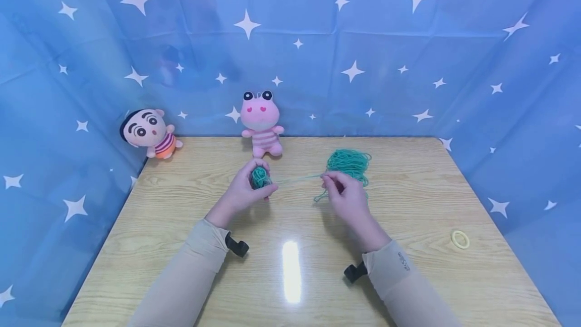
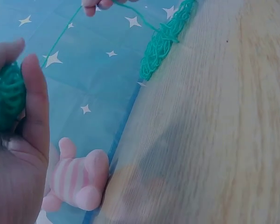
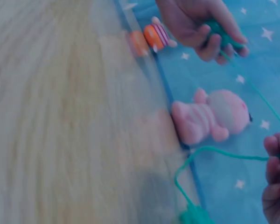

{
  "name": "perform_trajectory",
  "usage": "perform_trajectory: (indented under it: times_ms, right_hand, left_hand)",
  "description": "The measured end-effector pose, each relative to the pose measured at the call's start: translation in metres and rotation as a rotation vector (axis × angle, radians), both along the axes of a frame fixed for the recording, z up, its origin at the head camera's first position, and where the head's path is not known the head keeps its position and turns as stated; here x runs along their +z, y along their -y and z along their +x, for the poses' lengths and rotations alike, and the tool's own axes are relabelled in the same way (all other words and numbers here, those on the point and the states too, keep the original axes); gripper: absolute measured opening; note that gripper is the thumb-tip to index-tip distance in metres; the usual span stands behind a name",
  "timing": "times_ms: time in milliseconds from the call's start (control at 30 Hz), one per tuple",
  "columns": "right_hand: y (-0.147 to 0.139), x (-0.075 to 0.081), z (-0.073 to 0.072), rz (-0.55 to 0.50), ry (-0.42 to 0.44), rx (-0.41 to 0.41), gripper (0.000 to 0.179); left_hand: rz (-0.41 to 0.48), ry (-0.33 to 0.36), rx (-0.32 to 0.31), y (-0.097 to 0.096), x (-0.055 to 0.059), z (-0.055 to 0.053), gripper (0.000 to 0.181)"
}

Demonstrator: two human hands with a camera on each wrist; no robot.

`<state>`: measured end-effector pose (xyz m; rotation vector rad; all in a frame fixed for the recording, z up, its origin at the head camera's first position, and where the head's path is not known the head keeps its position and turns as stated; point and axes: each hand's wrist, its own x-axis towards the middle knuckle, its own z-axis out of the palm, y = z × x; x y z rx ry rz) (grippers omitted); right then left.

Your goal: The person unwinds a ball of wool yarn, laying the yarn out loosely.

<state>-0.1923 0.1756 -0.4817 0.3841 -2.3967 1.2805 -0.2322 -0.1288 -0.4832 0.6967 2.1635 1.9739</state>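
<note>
In the head view my left hand (image 1: 245, 185) holds a small green yarn ball (image 1: 259, 178), its fingers and thumb curled round it. A taut strand of yarn (image 1: 297, 179) runs from the ball to my right hand (image 1: 347, 193), which pinches it between thumb and fingertips. Just behind the right hand lies a loose heap of green yarn (image 1: 349, 161) on the table, partly covered by that hand. The left wrist view shows the wound ball (image 2: 8, 95) within the hand. From the right fingers, a slack length (image 3: 214, 149) loops down to the heap in the right wrist view.
A pink plush toy (image 1: 260, 125) stands at the table's back edge, beyond the left hand. Another plush toy in a striped shirt (image 1: 152, 132) sits at the back left corner. A pale yellow ring (image 1: 460, 239) lies on the wooden table (image 1: 408, 286) at right. Behind hangs a blue starry curtain (image 1: 299, 4).
</note>
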Motion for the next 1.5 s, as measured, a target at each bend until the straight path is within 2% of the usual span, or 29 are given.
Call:
perform_trajectory:
  times_ms: [100,267,433,567,700,767,900,1000,1133,1200,1300,1400,1500]
  right_hand:
    - [-0.014,0.004,0.001,0.010,0.021,-0.037,0.017]
    - [-0.037,0.006,0.003,0.019,0.036,-0.100,0.019]
    - [-0.060,0.003,0.004,0.040,0.073,-0.157,0.025]
    - [-0.076,0.000,0.006,0.099,0.122,-0.188,0.026]
    - [-0.089,-0.001,0.008,0.177,0.160,-0.203,0.027]
    - [-0.094,-0.001,0.009,0.219,0.188,-0.213,0.028]
    - [-0.101,0.000,0.010,0.310,0.290,-0.235,0.030]
    - [-0.099,0.001,0.010,0.364,0.392,-0.213,0.032]
    - [-0.087,0.000,0.008,0.432,0.473,-0.166,0.033]
    - [-0.076,-0.001,0.007,0.478,0.443,-0.156,0.034]
    - [-0.055,-0.001,0.005,0.489,0.325,-0.140,0.042]
    - [-0.025,0.003,0.005,0.398,0.206,-0.080,0.047]
    - [0.009,0.010,0.004,0.272,0.182,0.040,0.042]
  left_hand:
    - [-0.024,-0.020,-0.027,0.001,0.000,0.000,0.031]
    - [-0.014,-0.026,-0.076,0.001,-0.001,-0.001,0.015]
    - [-0.034,0.019,-0.092,0.002,0.002,-0.001,0.025]
    - [-0.024,0.036,-0.076,0.002,0.002,-0.002,0.034]
    - [-0.023,0.038,-0.045,0.002,0.002,-0.001,0.023]
    - [-0.029,0.047,-0.012,0.001,0.002,-0.002,0.022]
    - [-0.026,0.074,0.068,0.000,0.003,-0.002,0.037]
    - [-0.026,0.070,0.095,0.000,0.002,-0.002,0.036]
    - [-0.065,0.024,0.078,0.000,0.001,-0.003,0.026]
    - [-0.089,-0.002,0.069,0.000,0.000,-0.003,0.025]
    - [-0.109,-0.027,0.055,-0.001,-0.001,-0.003,0.026]
    - [-0.137,-0.043,0.046,-0.002,-0.003,-0.003,0.025]
    - [-0.174,-0.068,0.033,-0.003,-0.003,-0.002,0.025]
